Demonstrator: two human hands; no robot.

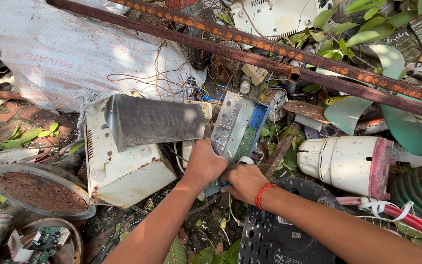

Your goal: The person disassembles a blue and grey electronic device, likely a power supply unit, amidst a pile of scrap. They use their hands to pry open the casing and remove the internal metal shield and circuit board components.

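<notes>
Scrap lies all around your hands. Your left hand is closed over the lower left edge of a metal chassis, fingers wrapped round the perforated side plate. Your right hand, with a red band at the wrist, is curled against the chassis's bottom end, just beside the left hand; you cannot tell from here what, if anything, its fingers pinch. The chassis stands tilted among the junk, a green circuit board and a blue connector showing inside it. Touching its left side is a white casing with a dark grey metal piece lying on top. Right of your hands lies a white cylinder with a pink rim. Two rusty bars cross above, and a black perforated panel sits under your right forearm.
</notes>
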